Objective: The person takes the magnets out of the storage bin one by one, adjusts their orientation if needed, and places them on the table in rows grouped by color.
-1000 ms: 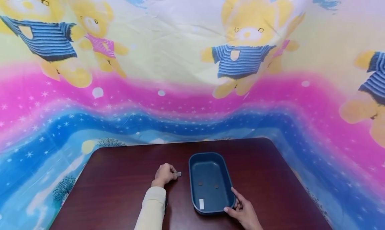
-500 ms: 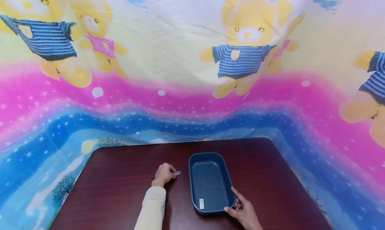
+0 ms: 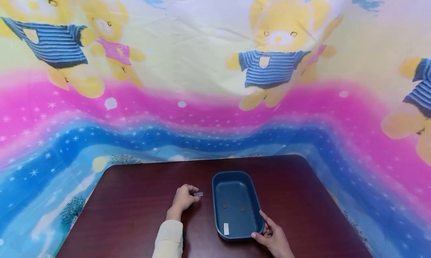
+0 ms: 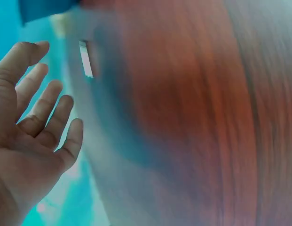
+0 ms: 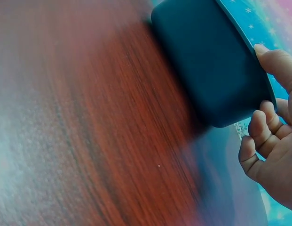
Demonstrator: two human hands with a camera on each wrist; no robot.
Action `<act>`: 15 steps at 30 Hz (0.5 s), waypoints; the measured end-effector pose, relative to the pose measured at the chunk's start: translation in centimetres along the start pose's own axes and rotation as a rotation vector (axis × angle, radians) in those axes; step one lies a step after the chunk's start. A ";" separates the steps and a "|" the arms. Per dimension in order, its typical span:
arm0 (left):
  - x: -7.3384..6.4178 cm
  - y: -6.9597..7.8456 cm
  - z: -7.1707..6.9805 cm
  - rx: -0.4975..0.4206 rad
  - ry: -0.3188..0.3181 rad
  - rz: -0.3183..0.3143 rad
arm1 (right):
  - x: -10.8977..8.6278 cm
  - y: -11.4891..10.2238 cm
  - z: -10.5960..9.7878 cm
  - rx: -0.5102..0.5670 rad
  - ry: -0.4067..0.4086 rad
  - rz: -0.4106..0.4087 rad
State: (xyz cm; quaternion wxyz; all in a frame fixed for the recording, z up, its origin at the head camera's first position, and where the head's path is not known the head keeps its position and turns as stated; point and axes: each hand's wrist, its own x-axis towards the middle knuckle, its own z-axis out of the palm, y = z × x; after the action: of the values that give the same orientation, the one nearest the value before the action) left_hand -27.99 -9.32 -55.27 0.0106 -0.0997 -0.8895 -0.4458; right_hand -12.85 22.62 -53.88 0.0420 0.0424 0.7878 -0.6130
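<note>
My left hand point(image 3: 183, 200) hovers over the table left of the container, fingers apart and loosely bent. Just beyond its fingertips a small flat silvery rectangular piece point(image 3: 199, 194) lies on the tabletop. In the left wrist view a gap separates that piece point(image 4: 86, 59) from the hand point(image 4: 37, 122). My right hand point(image 3: 273, 237) grips the near right corner of a dark blue rectangular container point(image 3: 232, 192), thumb at the rim and fingers against the wall. Inside the container are a white rectangular piece point(image 3: 226, 228) and two small brownish discs point(image 3: 225, 206).
The dark red-brown wooden table point(image 3: 134, 198) has rounded far corners. A cloth printed with teddy bears point(image 3: 188, 63) hangs behind it and along its sides. Bare wood shows left and right of the container.
My left hand has let go of the silvery piece; its fingers spread and drew slightly away, leaving the piece on the table. The right hand and the container hold still.
</note>
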 end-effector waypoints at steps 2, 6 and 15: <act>-0.4 0.6 0.1 -0.024 0.004 0.013 | 0.0 0.1 0.0 0.002 -0.001 0.000; -1.0 2.4 0.5 -0.080 -0.010 0.060 | -0.3 -0.2 0.0 -0.006 0.004 0.002; -1.1 5.8 1.8 -0.091 -0.112 0.126 | 0.8 2.0 0.0 -0.032 0.033 0.013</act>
State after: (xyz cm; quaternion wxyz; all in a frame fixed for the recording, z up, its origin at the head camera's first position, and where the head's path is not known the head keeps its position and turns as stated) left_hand -25.69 -4.68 -51.85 -0.0156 -0.1804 -0.8596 -0.4778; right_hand -13.43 23.13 -55.94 0.0338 0.0569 0.7978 -0.5992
